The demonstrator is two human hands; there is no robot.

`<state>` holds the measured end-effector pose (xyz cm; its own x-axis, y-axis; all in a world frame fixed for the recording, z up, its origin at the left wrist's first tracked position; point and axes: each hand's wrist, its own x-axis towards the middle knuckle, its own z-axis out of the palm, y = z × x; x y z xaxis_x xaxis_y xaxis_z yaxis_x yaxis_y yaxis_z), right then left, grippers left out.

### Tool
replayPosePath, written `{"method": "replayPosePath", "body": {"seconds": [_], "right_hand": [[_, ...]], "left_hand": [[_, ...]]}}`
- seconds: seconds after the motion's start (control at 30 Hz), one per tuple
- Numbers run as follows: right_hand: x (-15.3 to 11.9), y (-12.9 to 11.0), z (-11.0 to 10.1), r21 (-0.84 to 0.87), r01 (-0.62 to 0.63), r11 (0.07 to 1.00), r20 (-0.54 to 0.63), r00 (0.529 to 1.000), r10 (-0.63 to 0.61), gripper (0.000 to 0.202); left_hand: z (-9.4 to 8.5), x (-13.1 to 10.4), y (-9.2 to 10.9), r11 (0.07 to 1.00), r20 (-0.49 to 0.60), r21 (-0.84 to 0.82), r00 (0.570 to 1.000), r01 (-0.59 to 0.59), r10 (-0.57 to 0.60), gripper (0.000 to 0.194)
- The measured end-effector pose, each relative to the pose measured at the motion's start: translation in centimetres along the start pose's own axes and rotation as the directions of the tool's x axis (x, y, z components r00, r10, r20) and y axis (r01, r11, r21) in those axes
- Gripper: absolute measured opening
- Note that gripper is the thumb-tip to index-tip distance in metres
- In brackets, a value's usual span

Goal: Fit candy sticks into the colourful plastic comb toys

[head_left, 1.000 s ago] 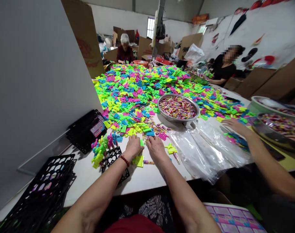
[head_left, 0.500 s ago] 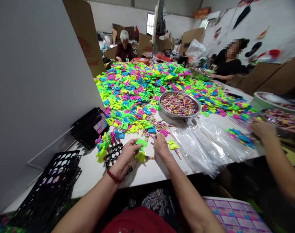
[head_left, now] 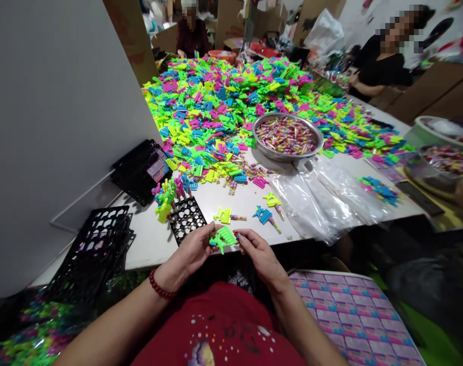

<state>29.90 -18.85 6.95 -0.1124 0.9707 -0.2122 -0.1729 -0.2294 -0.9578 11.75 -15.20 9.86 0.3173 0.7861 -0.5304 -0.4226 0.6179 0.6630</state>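
My left hand (head_left: pixel 193 250) pinches a bright green plastic toy piece (head_left: pixel 224 239) with a ribbed panel, just over the table's front edge. At its right end my right hand (head_left: pixel 259 258) is closed on a small candy tube (head_left: pixel 237 235), mostly hidden by the fingers; only a reddish bit shows. Behind the hands lie a yellow toy (head_left: pixel 225 216), a blue toy (head_left: pixel 262 215) and another yellow toy (head_left: pixel 271 200), each with a candy tube attached. Left of them stands a black holed rack (head_left: pixel 188 216), with several coloured toys (head_left: pixel 166 195) upright at its left side.
A large heap of coloured toy pieces (head_left: pixel 216 112) covers the table's back. A metal bowl (head_left: pixel 262 151) holds candy tubes. Clear plastic bags (head_left: pixel 318 198) lie right. Black racks (head_left: pixel 90 244) are stacked left beside a grey panel (head_left: pixel 63 127). Co-workers sit across and at right.
Both hands have come back toward my body, the green piece still in the left. My right hand has left the loose tubes and met the green piece. The view has tilted down.
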Motion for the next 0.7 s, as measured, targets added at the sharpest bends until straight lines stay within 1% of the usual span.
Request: {"method": "replayPosePath", "body": {"seconds": [0.17, 0.3, 0.5, 0.7], "right_hand": [[-1.3, 0.2, 0.6, 0.029, -0.005, 1.0, 0.021, 1.0, 0.005, 0.032], [-2.0, 0.1, 0.8, 0.032, -0.013, 0.999, 0.055, 0.998, 0.012, 0.03], [-2.5, -0.5, 1.1, 0.018, 0.033, 0.999, 0.089, 0.995, -0.034, 0.026], [-2.6, -0.3, 0.8, 0.026, -0.007, 1.0, 0.112, 0.994, 0.004, 0.025]], "left_hand": [[0.0, -1.1, -0.6, 0.998, 0.065, 0.063, 0.998, -0.02, 0.016, 0.034], [-0.3, -1.7, -0.9, 0.997, 0.102, 0.072, 0.995, -0.028, 0.021, 0.036], [-0.6, -2.0, -0.9, 0.995, 0.1, 0.089, 0.994, -0.044, 0.035, 0.037], [-1.1, -1.8, -1.1, 0.989, 0.102, 0.145, 0.995, -0.039, 0.024, 0.035]]}}
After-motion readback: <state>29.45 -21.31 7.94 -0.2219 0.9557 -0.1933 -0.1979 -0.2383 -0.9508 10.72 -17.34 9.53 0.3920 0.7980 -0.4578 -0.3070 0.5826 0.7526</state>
